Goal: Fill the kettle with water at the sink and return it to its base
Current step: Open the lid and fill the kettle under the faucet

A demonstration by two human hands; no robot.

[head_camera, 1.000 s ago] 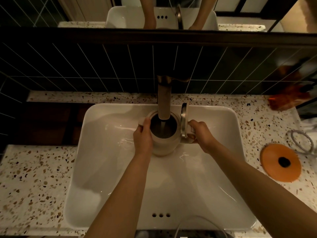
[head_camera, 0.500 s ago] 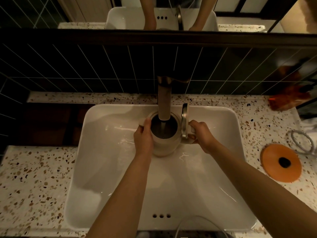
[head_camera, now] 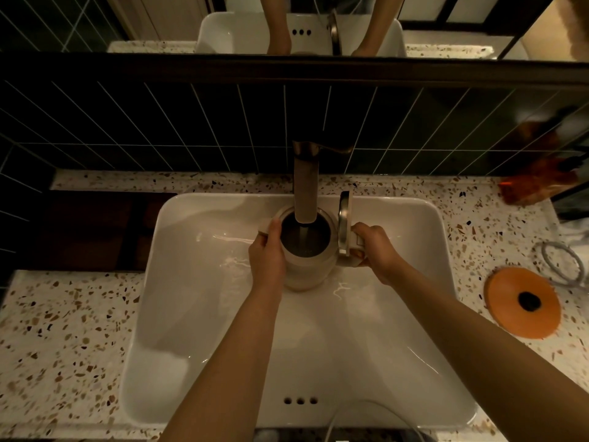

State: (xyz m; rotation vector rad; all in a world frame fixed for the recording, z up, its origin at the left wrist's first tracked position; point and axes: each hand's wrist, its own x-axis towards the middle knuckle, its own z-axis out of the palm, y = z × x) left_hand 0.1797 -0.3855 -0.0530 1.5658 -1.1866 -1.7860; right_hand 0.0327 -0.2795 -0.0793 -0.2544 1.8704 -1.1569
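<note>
A pale kettle [head_camera: 307, 269] stands upright inside the white sink [head_camera: 197, 314], its lid [head_camera: 344, 228] flipped up on the right. The bronze faucet spout [head_camera: 305, 193] hangs right over the kettle's mouth and a thin stream of water runs into it. My left hand [head_camera: 266, 253] wraps the kettle's left side near the spout lip. My right hand [head_camera: 374, 250] is closed around the kettle's handle on the right. The orange round kettle base [head_camera: 522, 303] lies on the counter to the right of the sink.
Speckled terrazzo counter [head_camera: 63, 346] surrounds the sink. A coiled grey cable [head_camera: 562, 264] lies behind the orange base. An orange-red object [head_camera: 538, 183] sits at the back right corner. Dark tiled wall and a mirror rise behind the faucet.
Almost nothing has moved: both hands keep the kettle in the same spot under the running faucet.
</note>
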